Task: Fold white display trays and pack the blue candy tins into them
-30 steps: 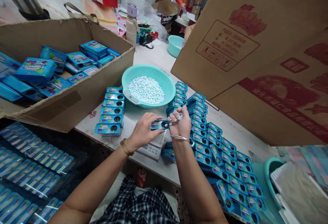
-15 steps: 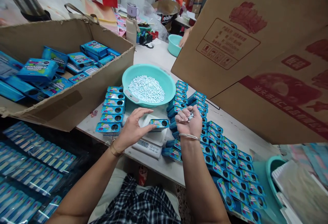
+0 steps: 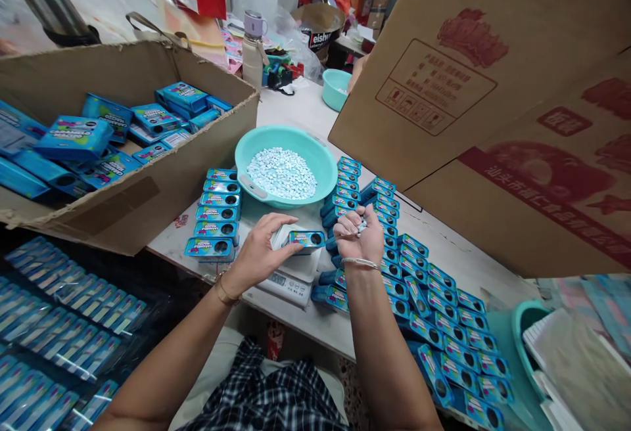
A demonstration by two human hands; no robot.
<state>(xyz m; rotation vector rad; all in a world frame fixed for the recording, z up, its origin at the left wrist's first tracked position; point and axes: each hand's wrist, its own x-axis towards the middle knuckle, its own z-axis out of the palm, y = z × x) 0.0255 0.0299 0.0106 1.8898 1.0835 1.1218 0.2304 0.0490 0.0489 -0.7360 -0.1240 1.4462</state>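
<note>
A small blue tin [image 3: 306,239] lies on the white scale [image 3: 290,272] in front of me. My left hand [image 3: 260,250] hovers just left of the tin, fingers loosely curved and apart, its fingertips close to the tin's left end. To the right of the tin, my right hand [image 3: 359,237] is closed in a fist around several small pale candies. Behind the scale stands a teal bowl [image 3: 251,148] full of the same pale candies [image 3: 282,172].
A stack of blue tins [image 3: 217,213] lies left of the scale, and many more tins [image 3: 424,299] cover the table to the right. A cardboard box [image 3: 123,201] with blue packs is at left, big cardboard flaps [image 3: 493,109] at right. Another person's hand [image 3: 355,66] is by a far teal bowl [image 3: 335,88].
The left hand set the tin down on the scale and let go, then drew its fingers in a little. The right fist moved right, off the tin, and stays closed.
</note>
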